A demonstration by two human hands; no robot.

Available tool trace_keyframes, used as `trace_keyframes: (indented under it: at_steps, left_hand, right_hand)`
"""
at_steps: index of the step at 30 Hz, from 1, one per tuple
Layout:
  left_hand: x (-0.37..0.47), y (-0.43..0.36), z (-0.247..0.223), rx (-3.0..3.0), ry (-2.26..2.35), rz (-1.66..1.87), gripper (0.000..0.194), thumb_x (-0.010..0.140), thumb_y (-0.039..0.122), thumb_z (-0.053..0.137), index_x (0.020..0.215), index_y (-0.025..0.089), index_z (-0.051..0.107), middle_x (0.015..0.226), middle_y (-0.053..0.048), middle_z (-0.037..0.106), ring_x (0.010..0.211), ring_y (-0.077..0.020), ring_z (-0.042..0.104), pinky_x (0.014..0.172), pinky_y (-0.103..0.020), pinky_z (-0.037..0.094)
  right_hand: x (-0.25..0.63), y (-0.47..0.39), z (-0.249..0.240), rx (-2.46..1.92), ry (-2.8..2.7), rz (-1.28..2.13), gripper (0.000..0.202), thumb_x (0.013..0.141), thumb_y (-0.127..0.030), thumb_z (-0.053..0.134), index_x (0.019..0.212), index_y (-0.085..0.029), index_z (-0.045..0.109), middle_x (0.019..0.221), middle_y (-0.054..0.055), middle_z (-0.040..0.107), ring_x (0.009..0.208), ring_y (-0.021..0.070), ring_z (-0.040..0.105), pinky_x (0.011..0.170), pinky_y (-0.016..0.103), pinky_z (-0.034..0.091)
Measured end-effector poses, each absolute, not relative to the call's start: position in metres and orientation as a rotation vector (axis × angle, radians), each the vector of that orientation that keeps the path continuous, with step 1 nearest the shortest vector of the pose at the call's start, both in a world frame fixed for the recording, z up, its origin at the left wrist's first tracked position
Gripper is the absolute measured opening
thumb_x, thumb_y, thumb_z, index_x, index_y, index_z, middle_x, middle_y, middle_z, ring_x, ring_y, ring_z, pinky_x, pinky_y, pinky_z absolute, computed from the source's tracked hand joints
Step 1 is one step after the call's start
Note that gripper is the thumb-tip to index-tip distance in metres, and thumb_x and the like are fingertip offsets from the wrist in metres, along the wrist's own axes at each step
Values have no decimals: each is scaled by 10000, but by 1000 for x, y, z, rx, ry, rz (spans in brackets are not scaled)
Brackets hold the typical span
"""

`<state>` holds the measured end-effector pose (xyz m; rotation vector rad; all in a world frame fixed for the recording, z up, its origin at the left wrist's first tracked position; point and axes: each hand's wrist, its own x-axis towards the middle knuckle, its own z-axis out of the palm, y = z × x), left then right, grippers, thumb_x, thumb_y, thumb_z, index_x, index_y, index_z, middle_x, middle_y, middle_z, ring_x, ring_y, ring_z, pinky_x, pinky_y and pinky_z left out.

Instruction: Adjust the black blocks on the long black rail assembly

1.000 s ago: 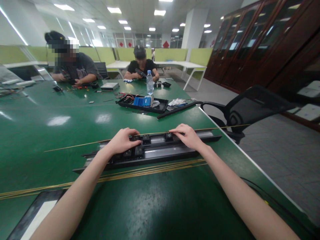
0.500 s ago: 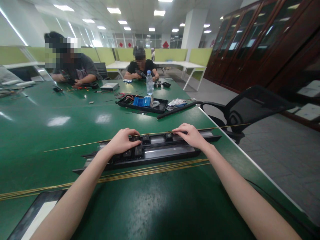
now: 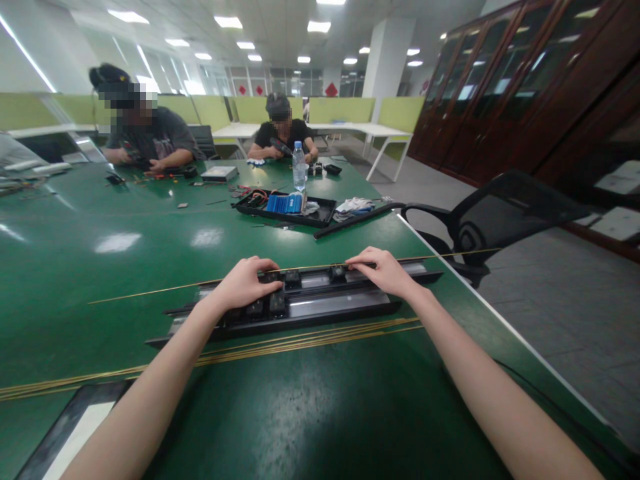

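Observation:
My left hand (image 3: pixel 249 283) is closed over a small black block (image 3: pixel 271 275) on the far black rail, thumb on the near side and fingers on the far side. My right hand (image 3: pixel 379 269) pinches a thin brass-coloured rod (image 3: pixel 150 292), right beside another black block (image 3: pixel 338 273). That rod runs lengthwise along the far rail and sticks out past both its ends. A third block (image 3: pixel 292 278) sits between my hands. The near black rail (image 3: pixel 340 307) has a silvery channel, with several more blocks at its left part, some hidden behind my left hand.
Several brass-coloured rods (image 3: pixel 300 342) lie in front of the rails. Beyond them are a black tray (image 3: pixel 320 212) with a blue finned part, a water bottle (image 3: pixel 299 167), gloves (image 3: pixel 355 208) and a black bar (image 3: pixel 360 221). A chair (image 3: pixel 480 220) stands right; two people work across the table.
Both hands keep almost the same place on the rod and block. Across the table, the person at the left has turned their head slightly.

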<state>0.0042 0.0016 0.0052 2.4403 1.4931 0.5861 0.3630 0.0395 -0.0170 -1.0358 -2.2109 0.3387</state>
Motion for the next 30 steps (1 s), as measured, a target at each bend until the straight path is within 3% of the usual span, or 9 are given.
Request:
trace_keyframes:
  at_steps: [30]
  left_hand:
    - [4,3,3,2445,1509,561,389,829,499,650,1038,184,742,1015,-78,760,962,-273,679,857,-370,518]
  right_hand:
    - [374,40,-10,-1154,-2239,354,203,915,-265,618,994,-251,804,936,56,751,893,222,684,848,359,529]
